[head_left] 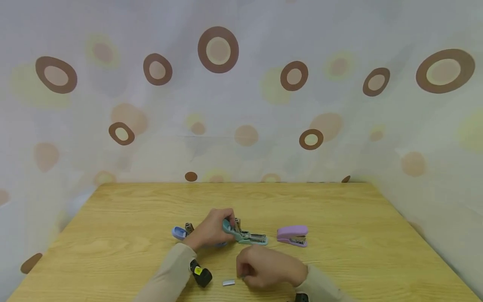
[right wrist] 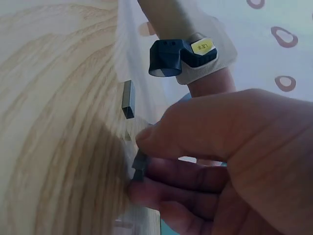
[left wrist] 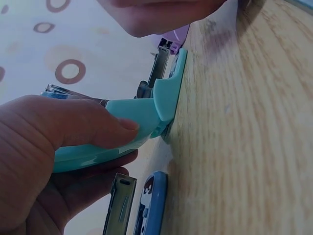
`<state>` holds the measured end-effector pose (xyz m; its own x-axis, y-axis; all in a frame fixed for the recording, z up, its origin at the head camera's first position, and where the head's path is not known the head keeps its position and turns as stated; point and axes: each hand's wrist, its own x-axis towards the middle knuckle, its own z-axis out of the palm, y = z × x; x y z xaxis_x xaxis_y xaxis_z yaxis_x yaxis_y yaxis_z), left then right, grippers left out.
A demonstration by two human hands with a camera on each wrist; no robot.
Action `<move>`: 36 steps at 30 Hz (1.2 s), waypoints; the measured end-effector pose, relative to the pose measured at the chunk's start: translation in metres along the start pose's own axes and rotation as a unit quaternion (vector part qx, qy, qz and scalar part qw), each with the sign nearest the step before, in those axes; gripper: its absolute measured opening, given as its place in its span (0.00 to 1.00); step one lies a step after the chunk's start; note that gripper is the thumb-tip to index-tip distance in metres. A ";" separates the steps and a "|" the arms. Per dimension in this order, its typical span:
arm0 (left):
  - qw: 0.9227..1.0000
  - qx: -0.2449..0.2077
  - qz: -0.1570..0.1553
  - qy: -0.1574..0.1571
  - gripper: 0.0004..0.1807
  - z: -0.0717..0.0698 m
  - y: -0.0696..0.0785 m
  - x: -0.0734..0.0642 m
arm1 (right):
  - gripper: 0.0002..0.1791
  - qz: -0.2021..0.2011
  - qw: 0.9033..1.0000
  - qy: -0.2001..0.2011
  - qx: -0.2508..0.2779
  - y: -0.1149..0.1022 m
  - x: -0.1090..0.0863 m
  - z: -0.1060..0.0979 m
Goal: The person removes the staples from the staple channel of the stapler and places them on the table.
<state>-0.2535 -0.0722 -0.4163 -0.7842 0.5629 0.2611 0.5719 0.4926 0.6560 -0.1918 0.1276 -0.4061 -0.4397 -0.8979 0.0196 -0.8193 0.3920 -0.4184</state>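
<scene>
My left hand (head_left: pixel 212 228) grips the raised top of a teal stapler (head_left: pixel 256 240), thumb along its side in the left wrist view. The stapler is folded wide open, its metal tray exposed and its base down by the wood. Just in front of it, my right hand (head_left: pixel 269 264) pinches a small dark strip of staples (right wrist: pixel 140 164) between thumb and fingers, low over the table. Another staple strip (head_left: pixel 228 282) lies on the wood left of that hand. A blue stapler (head_left: pixel 179 233), also opened up, lies beside my left hand, which partly hides it.
To the right of the teal stapler stands a purple stapler (head_left: pixel 292 231), its top closer down over its base. The wooden table (head_left: pixel 358 260) reaches back to a patterned cloth (head_left: pixel 245 100). Each wrist wears a black camera mount.
</scene>
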 end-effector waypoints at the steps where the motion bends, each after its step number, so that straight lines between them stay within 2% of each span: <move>1: 1.000 -0.001 -0.001 0.000 0.14 0.000 0.000 -0.001 | 0.07 -0.007 1.000 -0.004 0.002 0.000 0.001 0.001; 8: 1.000 0.014 0.004 -0.009 0.16 0.001 -0.002 0.000 | 0.07 -0.018 1.000 -0.009 -0.013 -0.003 0.001 0.001; 14: 1.000 0.020 -0.001 -0.016 0.22 0.003 -0.002 -0.003 | 0.09 0.013 1.000 -0.002 0.017 -0.002 0.000 0.001; 16: 1.000 0.019 -0.003 -0.011 0.27 0.003 0.000 -0.004 | 0.08 0.022 0.999 0.009 0.029 0.000 -0.002 -0.001; 20: 0.999 0.030 0.007 0.011 0.33 0.003 0.006 -0.005 | 0.06 0.007 0.998 0.057 0.038 0.005 -0.010 -0.003; 23: 0.998 0.042 0.038 0.041 0.30 0.003 0.012 -0.005 | 0.06 -0.007 0.993 0.106 0.043 0.009 -0.019 -0.003; 25: 0.994 0.062 0.069 0.065 0.28 0.004 0.016 -0.004 | 0.08 -0.009 0.989 0.136 0.050 0.013 -0.026 -0.003; 29: 0.980 0.117 0.119 0.108 0.25 0.008 0.026 0.001 | 0.11 -0.027 0.976 0.213 0.038 0.022 -0.043 -0.005; 32: 0.976 0.131 0.124 0.126 0.22 0.010 0.035 0.007 | 0.13 -0.032 0.960 0.276 0.012 0.030 -0.057 -0.010; 36: 0.976 0.109 0.123 0.146 0.16 0.013 0.048 0.017 | 0.15 -0.027 0.935 0.352 -0.024 0.043 -0.071 -0.018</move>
<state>-0.2366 -0.0299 -0.3897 -0.6342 0.4836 0.6033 0.7635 0.5145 0.3903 -0.2021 0.2121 -0.4095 -0.5174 -0.5686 0.6395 -0.8550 0.3741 -0.3592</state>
